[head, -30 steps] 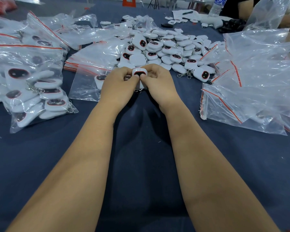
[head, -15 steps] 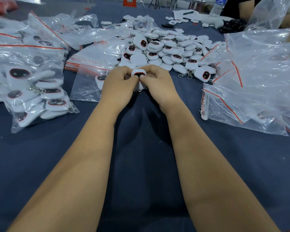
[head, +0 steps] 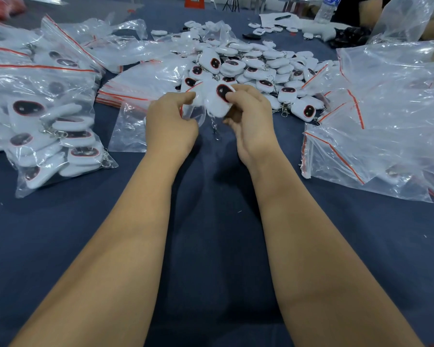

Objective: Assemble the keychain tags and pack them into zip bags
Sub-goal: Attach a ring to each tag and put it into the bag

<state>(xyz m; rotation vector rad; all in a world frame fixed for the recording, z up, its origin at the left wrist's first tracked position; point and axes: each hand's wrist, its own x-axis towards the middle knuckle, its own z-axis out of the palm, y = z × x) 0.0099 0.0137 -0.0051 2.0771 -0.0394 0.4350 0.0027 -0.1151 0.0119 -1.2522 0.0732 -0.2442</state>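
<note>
Head view, R hand (head: 251, 116) pinching tag (head: 219, 100), L hand (head: 171, 121) gripping bag (head: 135, 126)

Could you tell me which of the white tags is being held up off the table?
The tag pinched in the right hand, its chain dangling; the others lie in the pile or sealed in bags.

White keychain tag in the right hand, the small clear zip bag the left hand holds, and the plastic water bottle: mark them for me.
White keychain tag (head: 219, 100), head view: white body under its dark face.
Small clear zip bag (head: 130, 132), head view: lower panel.
Plastic water bottle (head: 326, 10), head view: body.
</note>
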